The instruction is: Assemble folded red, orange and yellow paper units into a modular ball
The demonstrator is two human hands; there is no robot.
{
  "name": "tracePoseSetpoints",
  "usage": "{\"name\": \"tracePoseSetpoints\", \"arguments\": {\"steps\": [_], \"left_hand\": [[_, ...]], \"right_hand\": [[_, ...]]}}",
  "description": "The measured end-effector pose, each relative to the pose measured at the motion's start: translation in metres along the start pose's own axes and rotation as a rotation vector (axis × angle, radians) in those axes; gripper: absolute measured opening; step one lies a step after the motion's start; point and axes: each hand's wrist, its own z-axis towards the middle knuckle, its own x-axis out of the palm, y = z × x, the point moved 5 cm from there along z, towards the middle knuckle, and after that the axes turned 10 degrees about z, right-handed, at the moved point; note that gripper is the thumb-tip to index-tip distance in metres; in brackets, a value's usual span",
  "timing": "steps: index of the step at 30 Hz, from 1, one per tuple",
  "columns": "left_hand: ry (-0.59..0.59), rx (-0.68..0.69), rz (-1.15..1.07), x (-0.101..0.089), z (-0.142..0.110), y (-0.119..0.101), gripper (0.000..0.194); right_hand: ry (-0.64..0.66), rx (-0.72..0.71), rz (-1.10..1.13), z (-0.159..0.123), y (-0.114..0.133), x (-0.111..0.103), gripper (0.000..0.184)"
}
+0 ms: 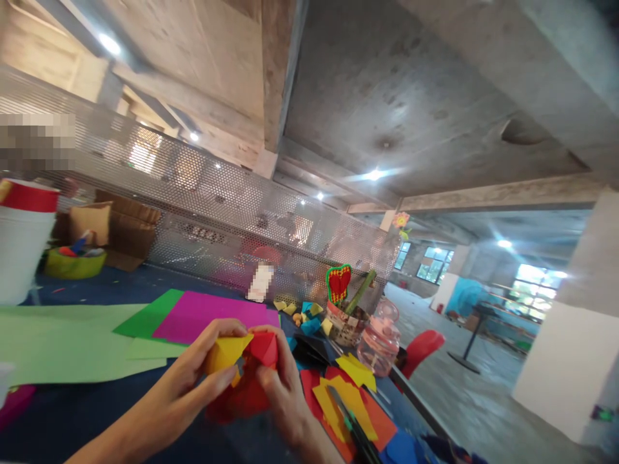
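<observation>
My left hand (191, 380) pinches a piece of yellow folded paper (226, 352) between thumb and fingers. Close beside it, my right hand (289, 390) grips a red folded paper (265, 348). The two pieces meet or overlap between my hands; whether they are joined I cannot tell. Below them is a darker red-orange shape (242, 394), partly hidden and blurred. Just right of my right hand lie yellow-orange paper pieces (349, 406) on red and orange sheets, with a dark-handled cutter or scissors (355, 422) across them.
Green paper sheets (72, 341) and a purple sheet (207, 316) cover the table's left and middle. A pink clear bottle (380, 341) and a decorated pot (345, 322) stand at the right edge. Behind rises a perforated metal screen (217, 212). A white bucket-like container (24, 245) is far left.
</observation>
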Motion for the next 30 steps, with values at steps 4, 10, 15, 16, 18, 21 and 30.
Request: {"name": "tracePoseSetpoints", "arguments": {"steps": [4, 10, 15, 16, 18, 21, 30], "left_hand": [[-0.057, -0.002, -0.012, -0.0008, -0.0001, -0.0027, 0.034], [-0.025, 0.039, -0.036, 0.0004, 0.0027, 0.0009, 0.033], [-0.026, 0.053, -0.056, -0.0001, 0.0021, 0.0034, 0.030], [-0.024, 0.052, -0.062, 0.0000, 0.0016, 0.0035, 0.030], [-0.020, 0.054, -0.071, 0.0001, 0.0010, 0.0032, 0.029], [-0.013, 0.046, -0.082, 0.0001, 0.0011, 0.0030, 0.029], [-0.001, 0.013, -0.091, -0.0003, 0.0009, 0.0014, 0.029]], "right_hand": [[0.003, 0.018, 0.030, -0.0010, -0.0015, -0.0004, 0.030], [0.001, 0.026, 0.092, -0.0020, -0.0073, -0.0035, 0.029], [-0.014, 0.046, 0.101, -0.0005, -0.0061, -0.0024, 0.030], [-0.013, 0.045, 0.103, -0.0002, -0.0051, -0.0018, 0.030], [-0.006, 0.040, 0.107, 0.0001, -0.0036, -0.0009, 0.030], [0.002, 0.032, 0.094, -0.0006, -0.0035, -0.0013, 0.028], [-0.017, 0.015, 0.067, -0.0027, -0.0036, -0.0020, 0.028]]}}
